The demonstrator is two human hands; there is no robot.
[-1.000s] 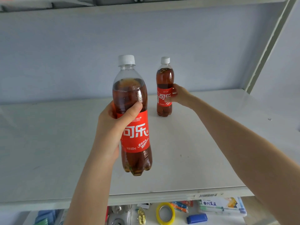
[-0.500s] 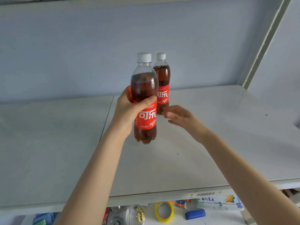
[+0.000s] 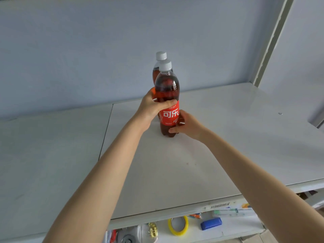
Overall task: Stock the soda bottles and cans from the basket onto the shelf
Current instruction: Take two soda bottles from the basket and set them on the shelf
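On the white shelf [image 3: 228, 137], front cola bottle [image 3: 168, 88] upright, left hand [image 3: 150, 109] fingers wrapped round it, right hand [image 3: 188, 125] fingers clasping its base.

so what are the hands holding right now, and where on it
Both hold the front cola bottle: the left hand wraps it at the top edge of the red label, the right hand grips its lower label and base.

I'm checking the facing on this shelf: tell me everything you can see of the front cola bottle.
The front bottle is clear plastic, white-capped, full of dark cola, its red label with white characters facing the camera. It is upright on the white shelf, directly before a second bottle. The left hand and right hand grip it.
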